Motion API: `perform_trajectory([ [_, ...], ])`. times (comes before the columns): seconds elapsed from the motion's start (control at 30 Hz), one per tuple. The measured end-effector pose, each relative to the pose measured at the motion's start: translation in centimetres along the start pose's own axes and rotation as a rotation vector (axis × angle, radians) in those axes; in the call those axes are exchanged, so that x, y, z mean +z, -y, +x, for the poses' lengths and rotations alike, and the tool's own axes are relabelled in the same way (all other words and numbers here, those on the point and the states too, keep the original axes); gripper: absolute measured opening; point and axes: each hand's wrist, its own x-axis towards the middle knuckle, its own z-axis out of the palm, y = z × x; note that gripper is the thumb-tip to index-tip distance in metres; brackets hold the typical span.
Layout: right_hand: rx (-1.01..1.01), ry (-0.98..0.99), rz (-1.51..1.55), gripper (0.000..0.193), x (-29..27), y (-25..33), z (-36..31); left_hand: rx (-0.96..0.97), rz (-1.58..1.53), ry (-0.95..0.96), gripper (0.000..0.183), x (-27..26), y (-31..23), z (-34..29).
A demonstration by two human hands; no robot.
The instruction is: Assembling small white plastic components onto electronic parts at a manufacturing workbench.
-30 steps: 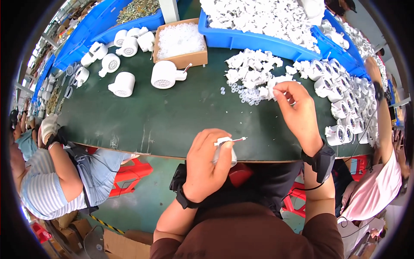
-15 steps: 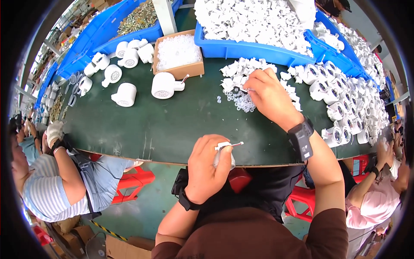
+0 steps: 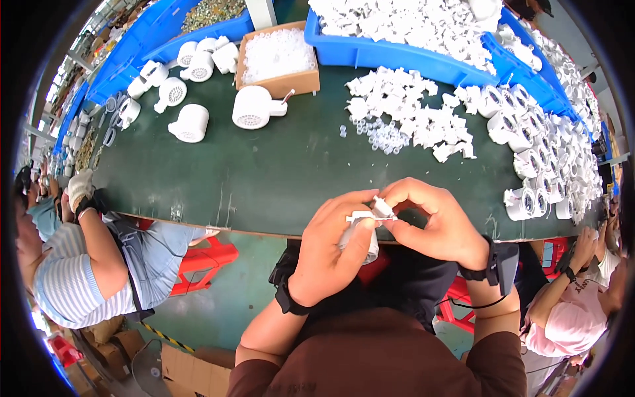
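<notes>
Over the table's front edge, my left hand is closed around a white plastic housing, mostly hidden by the fingers. A thin wire lead sticks out at its top. My right hand meets it there, pinching a small white plastic piece between thumb and forefinger against the lead end. Whether piece and housing are joined, I cannot tell. Beyond my hands lie a pile of similar white pieces and a cluster of small clear rings.
A white housing with a round grille stands mid-table, with several others at left. Behind are a cardboard box of clear parts and a blue bin of white pieces. Rows of open housings line the right. People sit on both sides.
My right hand has come back from the pile of white pieces to my left hand, bringing a small white piece. The left hand still holds the housing, now slightly further right.
</notes>
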Motion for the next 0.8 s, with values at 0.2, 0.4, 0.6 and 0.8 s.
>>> perform_trajectory([
  [0.2,0.077,-0.19,0.261,0.03,1.9,-0.9,-1.0,0.0,0.059,0.022,0.014,0.3,0.0,-0.6],
  [0.4,0.013,-0.334,0.411,0.035,3.4,-2.6,-0.9,0.012,0.107,-0.017,0.017,1.0,-0.7,-0.9],
  [0.6,-0.102,-0.398,0.067,0.041,4.3,-2.5,-1.1,0.061,0.178,-0.053,0.017,1.0,-0.4,-1.1],
  [0.8,0.102,-0.449,0.327,0.036,4.3,-0.5,-1.4,-0.043,0.246,-0.183,0.016,0.4,-0.4,-1.2],
])
